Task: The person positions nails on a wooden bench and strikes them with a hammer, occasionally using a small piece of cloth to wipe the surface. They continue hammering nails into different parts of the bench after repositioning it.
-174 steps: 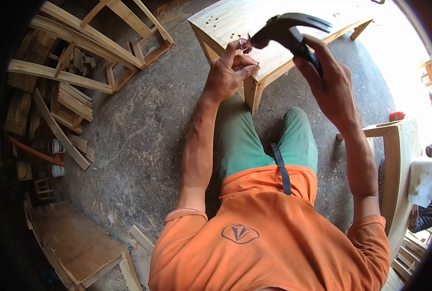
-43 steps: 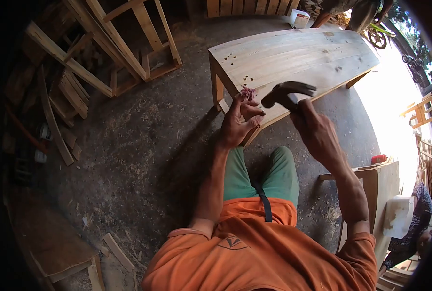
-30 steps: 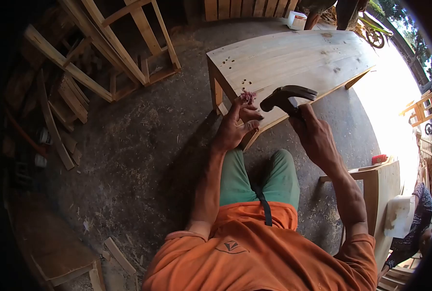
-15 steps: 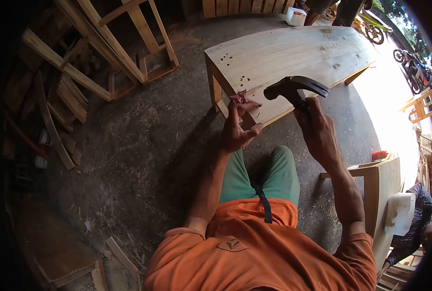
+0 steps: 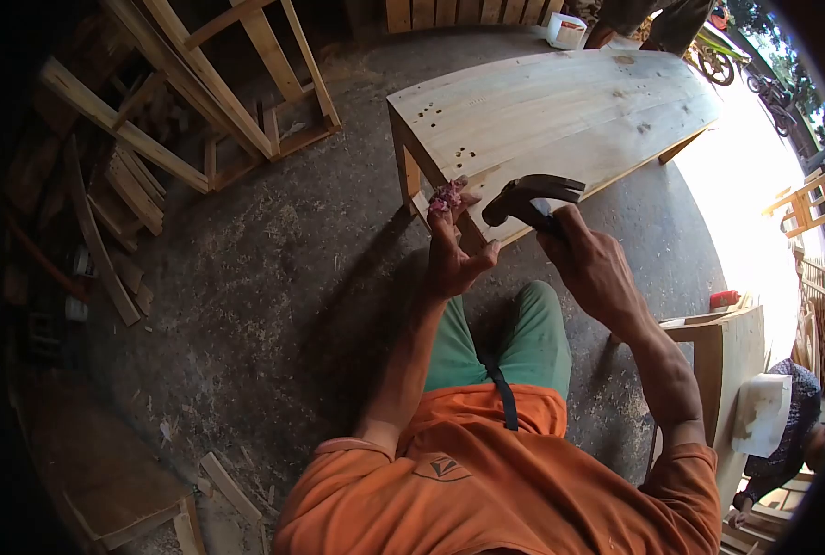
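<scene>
My right hand (image 5: 583,254) grips a claw hammer (image 5: 529,196) by its handle. The hammer's striking face is down at the near corner of a pale wooden table (image 5: 560,116), and whatever lies under it is hidden. Just left of that corner is my left hand (image 5: 456,264), its thumb stretched toward the table's edge. A crumpled pinkish-red wad (image 5: 446,197) is held among its fingers; what it is made of I cannot make out. Several small dark holes mark the tabletop beyond my left hand.
Wooden frames (image 5: 236,83) lean at the upper left. Another wooden piece of furniture (image 5: 741,370) stands at the right, beside a person (image 5: 792,416) bending there. A white container (image 5: 566,32) sits beyond the table. Wood scraps (image 5: 230,486) and shavings lie on the floor.
The hammer and my right hand have come down and to the left, onto the table's corner. My left hand has shifted slightly left with the wad.
</scene>
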Action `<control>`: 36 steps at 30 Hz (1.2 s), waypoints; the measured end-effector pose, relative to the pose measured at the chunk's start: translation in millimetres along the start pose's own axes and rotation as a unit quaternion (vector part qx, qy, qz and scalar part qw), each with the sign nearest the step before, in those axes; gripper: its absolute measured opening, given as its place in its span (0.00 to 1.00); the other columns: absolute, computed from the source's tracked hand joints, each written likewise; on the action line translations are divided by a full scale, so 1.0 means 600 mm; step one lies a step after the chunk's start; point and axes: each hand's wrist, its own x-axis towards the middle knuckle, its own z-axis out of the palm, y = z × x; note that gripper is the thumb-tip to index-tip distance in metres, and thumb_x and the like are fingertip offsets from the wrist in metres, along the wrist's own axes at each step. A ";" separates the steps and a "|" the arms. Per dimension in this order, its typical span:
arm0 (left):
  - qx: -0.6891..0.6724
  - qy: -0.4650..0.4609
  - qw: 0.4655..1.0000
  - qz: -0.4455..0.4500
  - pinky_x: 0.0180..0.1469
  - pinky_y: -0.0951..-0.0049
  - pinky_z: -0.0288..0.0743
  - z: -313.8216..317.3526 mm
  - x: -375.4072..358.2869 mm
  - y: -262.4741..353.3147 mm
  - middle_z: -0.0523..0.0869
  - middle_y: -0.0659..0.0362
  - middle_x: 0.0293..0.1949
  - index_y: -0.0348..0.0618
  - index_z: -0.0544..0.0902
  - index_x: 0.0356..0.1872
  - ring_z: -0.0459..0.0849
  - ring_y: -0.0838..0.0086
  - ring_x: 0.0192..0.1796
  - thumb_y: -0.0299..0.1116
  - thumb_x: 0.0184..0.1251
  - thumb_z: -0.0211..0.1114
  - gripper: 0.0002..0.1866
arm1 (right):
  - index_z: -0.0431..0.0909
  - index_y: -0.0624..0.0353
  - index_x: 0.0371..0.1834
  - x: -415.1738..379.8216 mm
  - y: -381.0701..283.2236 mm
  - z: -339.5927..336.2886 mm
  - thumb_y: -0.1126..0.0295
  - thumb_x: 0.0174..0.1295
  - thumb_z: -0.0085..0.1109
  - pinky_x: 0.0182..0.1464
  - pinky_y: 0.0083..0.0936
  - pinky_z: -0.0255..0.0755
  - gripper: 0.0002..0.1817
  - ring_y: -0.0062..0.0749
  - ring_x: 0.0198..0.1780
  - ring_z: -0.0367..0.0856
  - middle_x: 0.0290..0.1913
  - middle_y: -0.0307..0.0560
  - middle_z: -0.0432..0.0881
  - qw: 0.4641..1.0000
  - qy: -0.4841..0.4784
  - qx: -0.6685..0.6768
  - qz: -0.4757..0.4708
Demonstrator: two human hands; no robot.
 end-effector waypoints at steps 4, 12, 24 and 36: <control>-0.019 0.000 1.000 -0.010 0.71 0.51 0.64 -0.002 0.007 0.003 0.59 0.41 0.71 0.37 0.51 0.72 0.71 0.56 0.65 0.32 0.52 0.71 0.48 | 0.65 0.56 0.52 -0.012 -0.040 -0.032 0.66 0.73 0.55 0.27 0.43 0.71 0.12 0.57 0.28 0.84 0.28 0.60 0.80 0.967 0.215 0.133 -0.001; -0.063 0.017 0.998 0.002 0.74 0.52 0.60 0.004 0.007 -0.002 0.60 0.40 0.69 0.36 0.54 0.70 0.69 0.55 0.68 0.31 0.51 0.72 0.46 | 0.64 0.56 0.49 -0.008 -0.032 -0.027 0.67 0.73 0.55 0.26 0.41 0.69 0.11 0.54 0.23 0.80 0.24 0.57 0.79 0.985 0.157 0.071 -0.006; -0.017 -0.010 1.000 -0.010 0.74 0.51 0.61 -0.004 0.009 -0.003 0.59 0.41 0.72 0.39 0.49 0.72 0.67 0.54 0.69 0.31 0.51 0.71 0.50 | 0.66 0.59 0.55 -0.021 -0.047 -0.014 0.69 0.71 0.57 0.26 0.46 0.73 0.15 0.58 0.29 0.85 0.33 0.62 0.83 0.975 0.202 0.087 -0.001; -0.038 -0.008 0.999 -0.037 0.76 0.51 0.58 0.001 -0.002 0.010 0.55 0.37 0.75 0.39 0.47 0.74 0.66 0.51 0.72 0.33 0.54 0.72 0.51 | 0.67 0.57 0.49 -0.011 -0.005 0.014 0.59 0.72 0.55 0.27 0.45 0.72 0.14 0.54 0.27 0.83 0.30 0.55 0.83 0.997 0.014 -0.071 -0.009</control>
